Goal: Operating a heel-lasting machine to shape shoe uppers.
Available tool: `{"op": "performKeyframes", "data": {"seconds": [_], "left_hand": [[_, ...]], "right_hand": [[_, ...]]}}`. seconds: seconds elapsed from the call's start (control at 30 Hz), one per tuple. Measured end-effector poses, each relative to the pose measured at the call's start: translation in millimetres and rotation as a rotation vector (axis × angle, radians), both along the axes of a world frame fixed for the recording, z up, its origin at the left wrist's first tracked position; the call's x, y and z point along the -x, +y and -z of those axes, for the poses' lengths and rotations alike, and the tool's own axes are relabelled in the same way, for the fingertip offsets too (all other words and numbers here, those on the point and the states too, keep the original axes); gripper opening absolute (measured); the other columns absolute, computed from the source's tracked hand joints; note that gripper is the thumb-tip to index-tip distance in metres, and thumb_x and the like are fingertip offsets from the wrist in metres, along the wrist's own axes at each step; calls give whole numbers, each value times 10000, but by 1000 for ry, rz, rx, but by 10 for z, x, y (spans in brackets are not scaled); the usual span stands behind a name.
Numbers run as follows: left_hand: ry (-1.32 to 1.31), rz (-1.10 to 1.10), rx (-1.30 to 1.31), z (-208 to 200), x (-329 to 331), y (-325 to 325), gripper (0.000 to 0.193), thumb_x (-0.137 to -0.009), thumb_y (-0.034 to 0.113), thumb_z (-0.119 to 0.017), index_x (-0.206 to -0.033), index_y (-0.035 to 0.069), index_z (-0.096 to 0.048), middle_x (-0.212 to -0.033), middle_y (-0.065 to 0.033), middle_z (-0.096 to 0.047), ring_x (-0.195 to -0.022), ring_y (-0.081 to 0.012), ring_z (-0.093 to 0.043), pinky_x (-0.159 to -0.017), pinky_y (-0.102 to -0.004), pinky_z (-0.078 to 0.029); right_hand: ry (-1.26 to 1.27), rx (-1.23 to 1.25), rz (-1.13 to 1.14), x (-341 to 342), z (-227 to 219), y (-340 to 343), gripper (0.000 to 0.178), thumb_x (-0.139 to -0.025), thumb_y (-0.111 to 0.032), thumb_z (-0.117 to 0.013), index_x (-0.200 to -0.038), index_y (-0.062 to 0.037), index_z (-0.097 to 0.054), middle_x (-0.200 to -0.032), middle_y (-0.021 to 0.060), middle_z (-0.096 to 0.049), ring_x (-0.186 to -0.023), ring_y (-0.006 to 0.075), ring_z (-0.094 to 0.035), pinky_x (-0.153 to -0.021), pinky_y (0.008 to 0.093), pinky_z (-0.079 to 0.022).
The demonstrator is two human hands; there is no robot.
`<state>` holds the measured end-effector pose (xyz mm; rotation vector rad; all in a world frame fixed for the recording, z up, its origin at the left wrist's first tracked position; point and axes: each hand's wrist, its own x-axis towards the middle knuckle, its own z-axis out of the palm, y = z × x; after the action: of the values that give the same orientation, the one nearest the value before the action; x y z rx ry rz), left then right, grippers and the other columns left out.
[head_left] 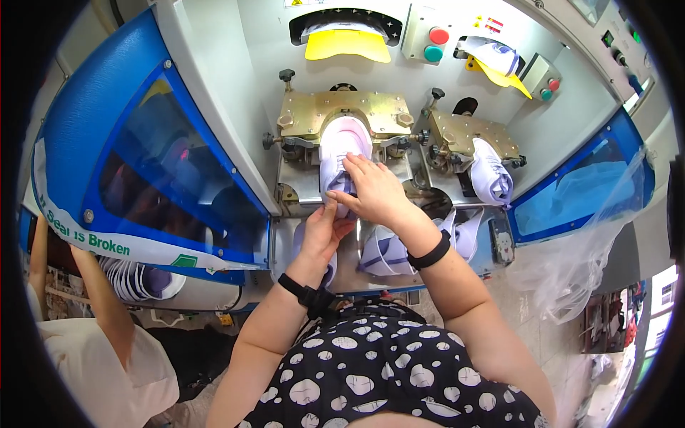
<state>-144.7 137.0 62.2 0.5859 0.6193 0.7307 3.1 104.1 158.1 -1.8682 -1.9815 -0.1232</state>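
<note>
A white and lavender shoe upper (pixel 332 150) sits in the left station of a machine, its heel end against a brass-coloured clamp block (pixel 307 108) and its toe toward me. My right hand (pixel 377 191) is closed over the upper's right side, its fingers along the lacing and its thumb by the toe. Under the toe, my left hand (pixel 328 232) is pinching the front end, its fingertips partly hidden. A second lavender shoe upper (pixel 489 175) rests in the right station. More shoe uppers (pixel 385 251) lie on the metal ledge below my hands.
Above are yellow-edged forms (pixel 347 47) and a button box (pixel 427 34). Blue doors flank the opening, left (pixel 93 93) and right (pixel 585 196). A phone-like object (pixel 501 240) stands by the ledge's right end, near a hanging plastic sheet (pixel 571 267). A co-worker (pixel 107 357) is at left beside stacked uppers (pixel 146 279).
</note>
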Motion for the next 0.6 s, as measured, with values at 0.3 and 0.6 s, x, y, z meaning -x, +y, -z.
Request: {"op": "performKeyframes", "data": {"seconds": [0.3, 0.6], "left_hand": [[50, -69, 23, 22, -48, -103, 394, -893, 432, -597, -1052, 72, -574, -845, -54, -630, -740, -218, -665, -646, -329, -572], [154, -121, -15, -26, -67, -106, 449, -895, 482, -574, -1079, 72, -569, -906, -63, -646, -790, -227, -662, -632, -321, -560]], "right_hand": [[-81, 76, -31, -77, -26, -30, 767, -839, -571, -555, -1320, 17, -451, -1405, 174, -436, -1295, 311, -427, -1011, 486, -377], [259, -370, -133, -414, 200, -646, 479, -825, -368, -641, -1158, -35, -548, -1172, 147, -573, -1059, 316, -554, -867, 419, -452]]}}
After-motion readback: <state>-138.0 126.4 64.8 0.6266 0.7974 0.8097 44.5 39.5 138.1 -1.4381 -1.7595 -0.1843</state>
